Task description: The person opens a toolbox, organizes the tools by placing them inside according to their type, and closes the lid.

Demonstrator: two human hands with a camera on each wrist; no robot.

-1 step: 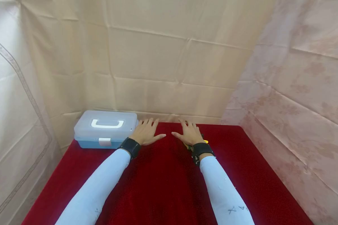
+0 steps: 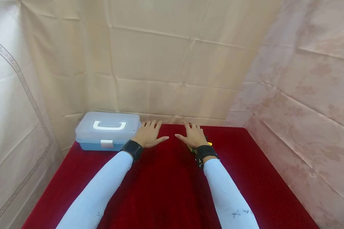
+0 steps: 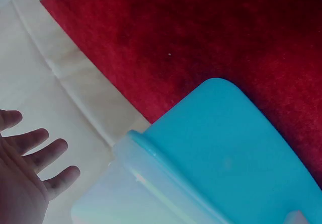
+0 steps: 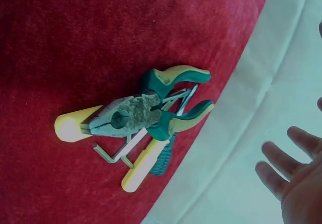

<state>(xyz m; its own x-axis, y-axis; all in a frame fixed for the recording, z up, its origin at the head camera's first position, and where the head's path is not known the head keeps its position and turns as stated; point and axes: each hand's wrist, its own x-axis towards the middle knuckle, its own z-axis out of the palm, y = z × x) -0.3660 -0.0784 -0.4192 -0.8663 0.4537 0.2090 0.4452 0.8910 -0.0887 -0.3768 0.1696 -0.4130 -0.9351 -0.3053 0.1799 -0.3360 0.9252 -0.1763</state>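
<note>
In the head view my left hand (image 2: 149, 135) is held out palm down with its fingers spread, just right of a toolbox (image 2: 86, 135). It holds nothing. The toolbox has a blue base, a cloudy lid, a white handle and a white latch; its lid is down. My right hand (image 2: 194, 136) mirrors the left, fingers spread and holding nothing. Beneath it, mostly hidden in the head view, lies a pile of tools. The right wrist view shows combination pliers (image 4: 133, 116) with green and yellow grips on top, over L-shaped hex keys (image 4: 108, 156) and a yellow-handled tool (image 4: 143, 168).
A dark red cloth (image 2: 166, 190) covers the table. A cream curtain (image 2: 172, 63) hangs along the far edge, with a patterned pink one (image 2: 304, 95) at the right and a pale one (image 2: 14, 127) at the left.
</note>
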